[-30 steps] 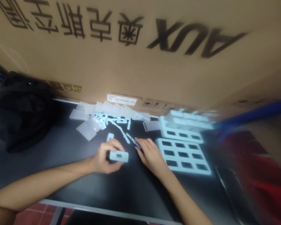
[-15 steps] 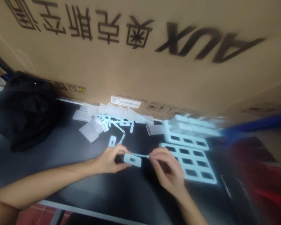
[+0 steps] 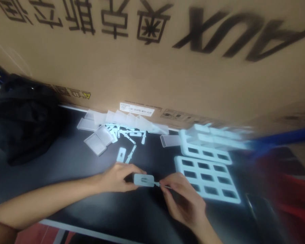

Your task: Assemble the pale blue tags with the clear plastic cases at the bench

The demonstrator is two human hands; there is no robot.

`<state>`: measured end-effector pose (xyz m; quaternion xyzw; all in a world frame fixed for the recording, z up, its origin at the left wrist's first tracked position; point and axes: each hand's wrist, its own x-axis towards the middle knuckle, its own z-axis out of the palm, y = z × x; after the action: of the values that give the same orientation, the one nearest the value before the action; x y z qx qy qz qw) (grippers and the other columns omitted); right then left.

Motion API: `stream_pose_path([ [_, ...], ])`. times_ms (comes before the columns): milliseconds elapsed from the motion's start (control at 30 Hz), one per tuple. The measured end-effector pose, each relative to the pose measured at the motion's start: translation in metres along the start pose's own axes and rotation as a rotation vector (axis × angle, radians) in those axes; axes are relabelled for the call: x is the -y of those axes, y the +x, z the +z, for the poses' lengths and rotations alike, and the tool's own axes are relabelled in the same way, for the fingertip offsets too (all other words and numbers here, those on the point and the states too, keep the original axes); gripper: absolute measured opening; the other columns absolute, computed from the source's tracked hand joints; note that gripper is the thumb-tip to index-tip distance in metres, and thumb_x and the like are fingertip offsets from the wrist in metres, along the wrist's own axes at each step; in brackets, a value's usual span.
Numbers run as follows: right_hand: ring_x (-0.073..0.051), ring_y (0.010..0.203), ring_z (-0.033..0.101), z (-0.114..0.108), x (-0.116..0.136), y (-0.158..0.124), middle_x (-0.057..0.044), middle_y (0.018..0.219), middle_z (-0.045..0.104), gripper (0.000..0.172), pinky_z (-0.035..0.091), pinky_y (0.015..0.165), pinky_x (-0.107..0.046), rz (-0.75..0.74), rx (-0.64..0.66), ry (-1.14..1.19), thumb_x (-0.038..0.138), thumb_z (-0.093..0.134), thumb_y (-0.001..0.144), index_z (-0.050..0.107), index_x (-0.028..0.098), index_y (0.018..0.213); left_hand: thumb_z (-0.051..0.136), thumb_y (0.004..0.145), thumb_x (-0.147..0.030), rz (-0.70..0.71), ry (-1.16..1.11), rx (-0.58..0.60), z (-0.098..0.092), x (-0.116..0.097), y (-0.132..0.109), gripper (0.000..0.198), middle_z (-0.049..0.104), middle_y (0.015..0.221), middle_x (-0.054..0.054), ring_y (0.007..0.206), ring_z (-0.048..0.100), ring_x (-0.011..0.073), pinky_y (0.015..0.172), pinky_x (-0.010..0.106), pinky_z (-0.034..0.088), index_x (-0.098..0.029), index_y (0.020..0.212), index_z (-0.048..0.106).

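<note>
My left hand (image 3: 118,178) grips the left end of a small light-blue rectangular plastic plate (image 3: 149,180) with a dark slot along its middle. At the plate's right end is a thin light-blue plastic strip (image 3: 157,184), pinched between the thumb and fingers of my right hand (image 3: 184,200). Whether the strip touches the plate or sits in it, I cannot tell. Just beyond my left hand lie a similar slotted plate (image 3: 121,155) and a loose strip (image 3: 131,154).
Clear plastic cases (image 3: 99,139) and more light-blue strips (image 3: 127,136) lie along the back of the black table (image 3: 99,213). At right is a light-blue tray (image 3: 205,170) with square openings. A black bag (image 3: 22,118) sits left; a large carton (image 3: 117,71) stands behind.
The strip has gone from above the plate to its right end, and my right hand has come lower. The plate has turned in my left hand, so its slot shows longer.
</note>
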<state>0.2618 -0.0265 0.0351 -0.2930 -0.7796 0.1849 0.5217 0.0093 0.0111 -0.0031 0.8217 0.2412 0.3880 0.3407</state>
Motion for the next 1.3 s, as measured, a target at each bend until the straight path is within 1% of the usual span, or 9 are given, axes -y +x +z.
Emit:
stream_pose_path([
  [167,-0.018,0.084,0.066,0.01,0.004,-0.002,-0.007,0.097,0.074,0.05,0.059,0.072,-0.033,0.031,0.211,-0.011,-0.005,0.061,0.089,0.056,0.02,0.132,0.068,0.1,-0.035,0.061,0.099,0.126,0.001,0.001,-0.002,0.031,0.08,0.119,0.007,0.102,0.08,0.0185,0.086,0.025,0.066,-0.017,0.125,0.063],
  [367,-0.021,0.091,0.062,0.02,0.01,0.003,-0.012,0.101,0.066,0.03,0.057,0.077,-0.037,-0.005,0.23,-0.327,0.01,0.056,0.095,0.062,0.014,0.125,0.057,0.099,-0.034,0.068,0.382,0.248,0.008,-0.003,-0.004,0.026,0.079,0.104,0.008,0.091,0.077,0.0224,0.073,0.031,0.064,-0.015,0.117,0.062],
  [633,-0.028,0.098,0.069,0.027,0.002,-0.005,-0.016,0.112,0.064,0.062,0.063,0.075,-0.04,0.179,0.258,-0.463,0.06,0.063,0.095,0.052,0.014,0.136,0.055,0.1,-0.034,0.051,0.639,0.379,0.011,-0.001,-0.005,0.033,0.076,0.108,0.01,0.096,0.066,0.0252,0.078,0.037,0.059,-0.014,0.127,0.059],
  [800,-0.019,0.079,0.07,0.027,-0.001,-0.005,-0.006,0.095,0.066,0.048,0.061,0.068,-0.031,0.274,0.198,-0.415,0.032,0.065,0.092,0.049,0.018,0.135,0.059,0.102,-0.043,0.088,0.676,0.333,0.01,-0.005,0.0,0.038,0.076,0.111,0.009,0.095,0.065,0.0241,0.077,0.036,0.055,-0.013,0.125,0.062],
  [900,-0.019,0.075,0.069,0.003,-0.01,0.001,-0.006,0.097,0.069,0.053,0.059,0.067,-0.031,0.293,0.077,-0.438,0.031,0.065,0.091,0.049,0.019,0.14,0.057,0.103,-0.041,0.102,0.668,0.282,0.01,-0.006,0.002,0.036,0.076,0.112,0.009,0.096,0.064,0.0232,0.076,0.034,0.053,-0.013,0.125,0.063],
  [1000,-0.025,0.083,0.07,-0.046,-0.029,0.007,-0.01,0.099,0.071,0.055,0.058,0.075,-0.039,0.361,-0.153,-0.704,0.04,0.064,0.09,0.056,0.016,0.138,0.055,0.103,-0.032,0.115,0.654,0.278,0.01,-0.005,0.003,0.028,0.075,0.11,0.007,0.091,0.063,0.0215,0.074,0.034,0.051,-0.014,0.122,0.065],
  [1100,-0.036,0.099,0.069,-0.103,-0.053,0.005,-0.017,0.105,0.07,0.056,0.053,0.095,-0.055,0.612,-0.401,-0.959,0.05,0.06,0.086,0.065,0.012,0.127,0.054,0.102,-0.027,0.126,0.643,0.278,0.01,-0.004,0.002,0.024,0.076,0.109,0.008,0.089,0.062,0.021,0.073,0.034,0.05,-0.014,0.119,0.067],
  [1200,-0.046,0.112,0.065,-0.147,-0.078,-0.01,-0.026,0.116,0.067,0.071,0.049,0.1,-0.059,0.914,-0.422,-1.001,0.057,0.061,0.079,0.065,0.006,0.129,0.056,0.099,-0.021,0.129,0.649,0.292,0.01,-0.004,0.002,0.023,0.076,0.108,0.008,0.089,0.061,0.021,0.073,0.033,0.05,-0.014,0.117,0.068],
  [1300,-0.046,0.114,0.064,-0.169,-0.1,-0.027,-0.029,0.115,0.063,0.071,0.049,0.098,-0.056,0.971,-0.381,-1.032,0.055,0.062,0.077,0.063,0.004,0.126,0.057,0.096,-0.018,0.136,0.662,0.313,0.009,-0.004,0.002,0.023,0.076,0.108,0.008,0.088,0.06,0.021,0.074,0.033,0.05,-0.014,0.116,0.069],
])
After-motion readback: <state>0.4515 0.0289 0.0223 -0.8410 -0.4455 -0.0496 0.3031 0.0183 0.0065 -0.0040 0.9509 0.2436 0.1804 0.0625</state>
